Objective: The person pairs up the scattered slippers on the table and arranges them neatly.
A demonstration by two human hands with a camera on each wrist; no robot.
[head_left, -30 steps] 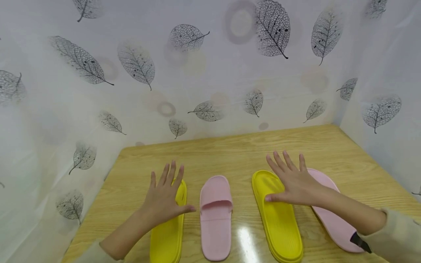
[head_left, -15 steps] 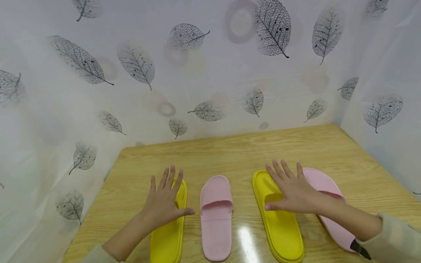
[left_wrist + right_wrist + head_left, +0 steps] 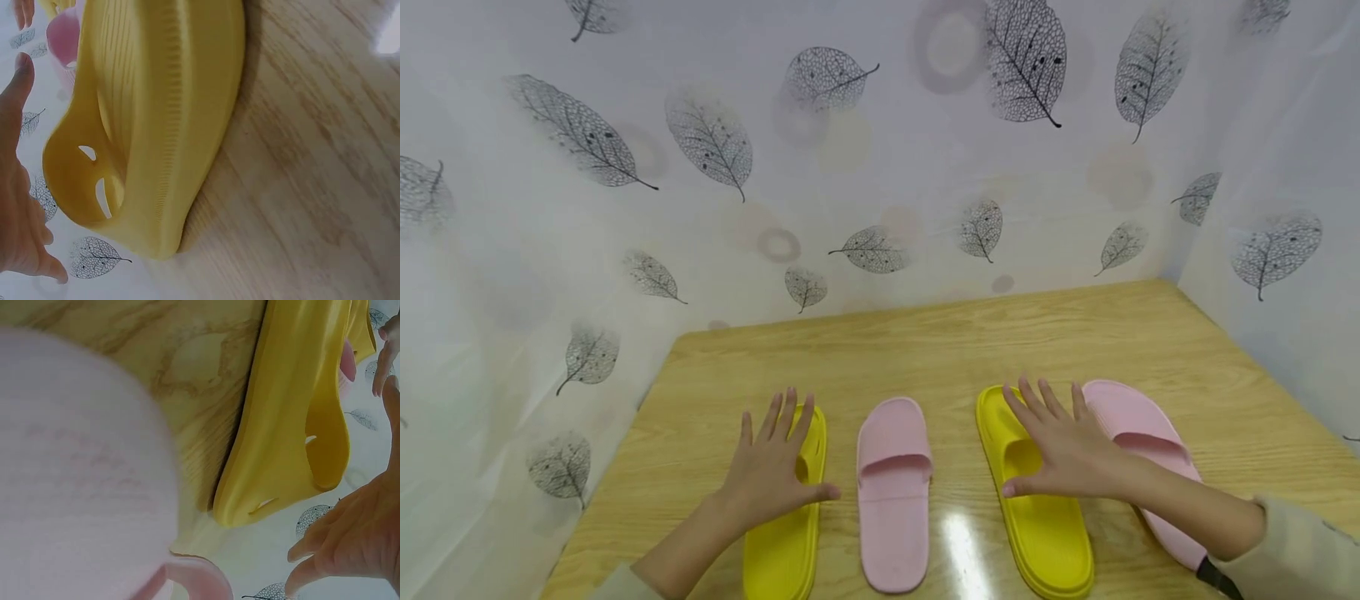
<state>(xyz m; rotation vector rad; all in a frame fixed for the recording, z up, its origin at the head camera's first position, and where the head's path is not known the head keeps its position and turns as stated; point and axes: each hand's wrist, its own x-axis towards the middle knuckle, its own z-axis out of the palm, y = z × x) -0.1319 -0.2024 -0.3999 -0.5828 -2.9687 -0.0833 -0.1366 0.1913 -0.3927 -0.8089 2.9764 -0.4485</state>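
My left hand [image 3: 767, 475] hovers with spread fingers over the left yellow slipper [image 3: 781, 550], covering part of its strap. In the left wrist view that slipper [image 3: 169, 125] lies beside the hand [image 3: 19, 212], a gap between them. Over the right yellow slipper [image 3: 1047, 542] hangs my right hand [image 3: 1067, 454], its fingers also spread and holding nothing. A pink slipper [image 3: 893, 500] lies between the two yellow ones. Another pink slipper [image 3: 1138, 417] lies at the far right, partly hidden under my right forearm; it looms large and blurred in the right wrist view.
All the slippers lie in a row on a wood-grain table [image 3: 880, 350], toes pointing away from me. A pale curtain [image 3: 887, 167] printed with leaves encloses the back and sides. Light glares off the table [image 3: 962, 550] between the middle slippers.
Both hands have come slightly lower and nearer to me, fingers still spread. More of the far-right pink slipper's strap shows now. The slippers have stayed in place.
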